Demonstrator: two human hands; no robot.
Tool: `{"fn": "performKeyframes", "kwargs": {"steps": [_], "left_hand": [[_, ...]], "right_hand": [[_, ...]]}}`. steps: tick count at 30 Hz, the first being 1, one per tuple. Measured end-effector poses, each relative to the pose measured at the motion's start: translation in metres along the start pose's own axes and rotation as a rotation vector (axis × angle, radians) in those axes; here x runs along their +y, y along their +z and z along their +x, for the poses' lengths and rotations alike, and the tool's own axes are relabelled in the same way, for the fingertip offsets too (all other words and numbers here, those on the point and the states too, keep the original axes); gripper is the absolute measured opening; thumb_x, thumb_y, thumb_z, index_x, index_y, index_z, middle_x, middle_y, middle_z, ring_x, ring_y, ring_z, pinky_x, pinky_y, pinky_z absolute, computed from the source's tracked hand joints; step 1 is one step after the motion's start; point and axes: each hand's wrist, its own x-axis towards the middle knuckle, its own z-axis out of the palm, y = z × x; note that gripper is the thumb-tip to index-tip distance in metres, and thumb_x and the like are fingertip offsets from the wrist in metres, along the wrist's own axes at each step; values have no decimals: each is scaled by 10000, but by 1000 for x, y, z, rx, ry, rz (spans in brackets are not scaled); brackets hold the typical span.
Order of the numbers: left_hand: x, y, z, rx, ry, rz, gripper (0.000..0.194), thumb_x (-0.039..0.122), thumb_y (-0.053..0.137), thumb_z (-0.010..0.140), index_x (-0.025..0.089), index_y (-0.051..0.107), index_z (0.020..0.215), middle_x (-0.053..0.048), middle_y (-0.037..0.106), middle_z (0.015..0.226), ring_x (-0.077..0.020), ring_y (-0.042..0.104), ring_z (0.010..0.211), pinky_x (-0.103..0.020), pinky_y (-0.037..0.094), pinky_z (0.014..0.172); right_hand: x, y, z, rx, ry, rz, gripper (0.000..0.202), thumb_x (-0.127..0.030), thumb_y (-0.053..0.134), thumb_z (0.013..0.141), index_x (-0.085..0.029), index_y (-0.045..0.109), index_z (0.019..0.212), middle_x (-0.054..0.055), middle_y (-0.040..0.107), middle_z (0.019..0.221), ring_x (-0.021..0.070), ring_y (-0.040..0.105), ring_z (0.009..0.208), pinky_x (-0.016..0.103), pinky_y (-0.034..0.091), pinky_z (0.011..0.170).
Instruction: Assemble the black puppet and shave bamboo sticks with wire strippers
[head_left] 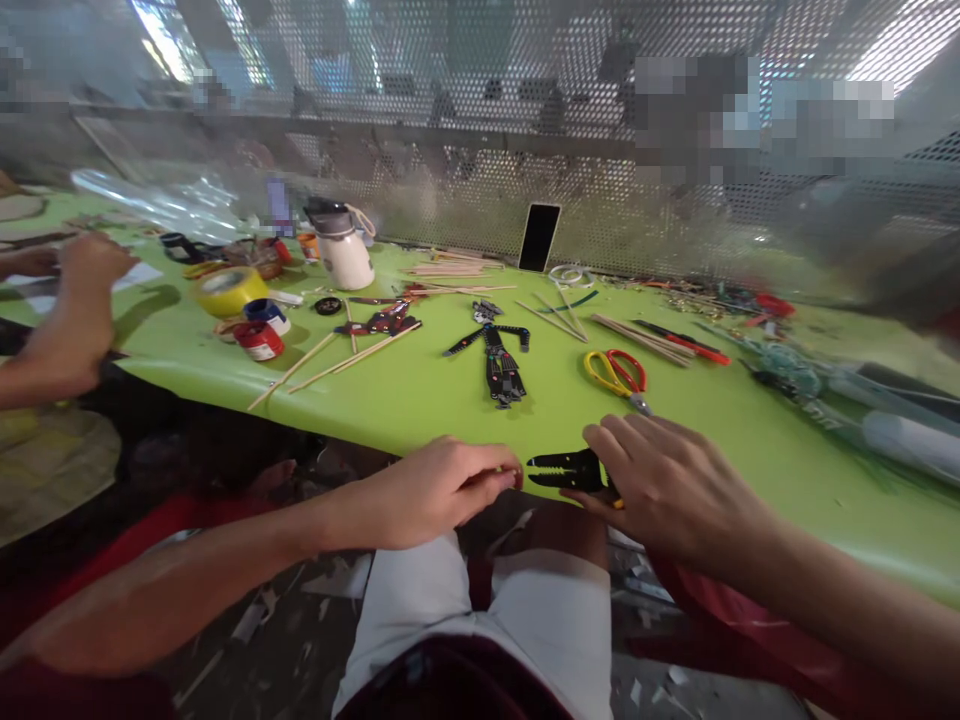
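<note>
My right hand (pixel 660 475) is wrapped round black wire strippers (pixel 566 470), whose notched jaws are parted and point left. Just left of the jaws, my left hand (pixel 457 485) has its fingers pinched together at the edge of the green table (pixel 420 400); whatever is between the fingertips is hidden or too small to name. A black jointed puppet figure (pixel 496 350) lies flat beyond my hands, arms spread. Red-and-yellow-handled scissors (pixel 615 375) rest above my right hand. A second, reddish figure (pixel 386 318) lies farther left among thin sticks.
Paint jars (pixel 259 340), yellow tape (pixel 231 291) and a white jug (pixel 343 250) stand left. A phone (pixel 540 237) leans at the back. Sticks (pixel 643 338), an orange-handled tool (pixel 694 345) and plastic bags (pixel 825 380) lie right. Another person's hand (pixel 97 265) is far left.
</note>
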Motion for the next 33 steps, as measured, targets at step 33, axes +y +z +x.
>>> {"fn": "performKeyframes", "kwargs": {"steps": [33], "left_hand": [[-15, -3, -5, 7, 179, 171, 281, 171, 452, 1000, 121, 615, 778, -23, 614, 737, -119, 536, 683, -230, 375, 638]], "right_hand": [[-21, 0, 2, -272, 15, 117, 491, -611, 329, 991, -172, 530, 902, 57, 609, 679, 226, 594, 596, 332, 263, 540]]}}
